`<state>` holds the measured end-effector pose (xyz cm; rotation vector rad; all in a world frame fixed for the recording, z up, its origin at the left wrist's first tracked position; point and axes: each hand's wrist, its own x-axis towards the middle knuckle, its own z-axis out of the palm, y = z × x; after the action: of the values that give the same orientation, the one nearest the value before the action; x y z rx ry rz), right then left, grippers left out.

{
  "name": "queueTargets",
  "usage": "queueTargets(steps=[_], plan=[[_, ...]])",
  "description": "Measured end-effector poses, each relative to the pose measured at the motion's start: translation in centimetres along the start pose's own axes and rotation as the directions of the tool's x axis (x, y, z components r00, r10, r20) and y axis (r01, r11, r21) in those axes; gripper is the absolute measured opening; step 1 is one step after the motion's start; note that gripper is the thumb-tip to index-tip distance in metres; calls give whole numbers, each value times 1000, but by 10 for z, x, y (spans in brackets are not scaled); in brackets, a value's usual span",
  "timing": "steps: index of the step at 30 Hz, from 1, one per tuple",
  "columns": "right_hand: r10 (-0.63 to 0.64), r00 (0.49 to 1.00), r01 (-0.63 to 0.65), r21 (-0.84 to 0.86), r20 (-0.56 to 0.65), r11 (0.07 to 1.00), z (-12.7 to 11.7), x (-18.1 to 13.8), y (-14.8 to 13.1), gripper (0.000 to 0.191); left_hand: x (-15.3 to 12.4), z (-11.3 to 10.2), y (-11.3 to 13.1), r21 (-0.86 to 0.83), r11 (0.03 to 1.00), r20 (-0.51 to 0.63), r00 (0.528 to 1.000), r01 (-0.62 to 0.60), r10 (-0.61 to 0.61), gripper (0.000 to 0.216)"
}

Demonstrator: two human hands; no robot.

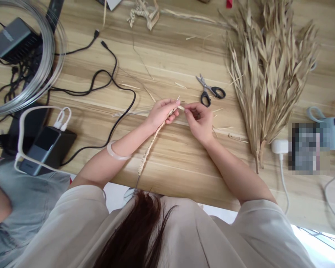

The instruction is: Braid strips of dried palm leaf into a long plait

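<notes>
A thin braided straw cord [147, 154] slants from between my hands toward the table's front edge, with a dark wire trailing from its lower end. My left hand [165, 111] is closed around the cord's upper end, and a pale strand tip pokes out above the thumb. Close on the right, my right hand [198, 121] pinches a pale straw strip [181, 108] that runs into the braid. Just beyond my right hand lie black-handled scissors [210, 90], blades parted. Straw scraps [225, 128] are scattered beside it.
Dried leaf stalks [268, 70] spread at the right. On the left are a wire coil [48, 63], black cables [100, 72] and a power bank [48, 149]. A white plug [279, 146] lies right. Woven straw pieces [145, 15] sit at the back. Another person's leg shows lower left.
</notes>
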<state>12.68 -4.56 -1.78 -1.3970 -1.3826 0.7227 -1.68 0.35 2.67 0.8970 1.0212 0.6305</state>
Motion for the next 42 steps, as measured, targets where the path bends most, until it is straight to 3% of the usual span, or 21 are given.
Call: queueTargets(steps=[10, 23, 29, 34, 42], plan=[[-4, 1000, 4, 30, 0, 1000, 0, -1, 0, 16, 0, -1, -2, -3, 1000, 2, 1000, -11, 11, 18], [-59, 998, 57, -63, -21, 996, -2, 0, -3, 12, 1, -1, -3, -45, 998, -86, 996, -31, 27, 24], [-50, 989, 46, -34, -141, 998, -2, 2, 5, 11, 0, -2, -5, -85, 993, -68, 995, -79, 73, 27], [-4, 963, 1, -13, -270, 1000, -2, 4, 12, 13, -3, 1, -1, -90, 995, -92, 995, -44, 35, 26], [-60, 921, 64, -2, -386, 998, -6, 10, 27, 21, -1, -1, -1, -137, 990, -40, 999, -22, 17, 23]])
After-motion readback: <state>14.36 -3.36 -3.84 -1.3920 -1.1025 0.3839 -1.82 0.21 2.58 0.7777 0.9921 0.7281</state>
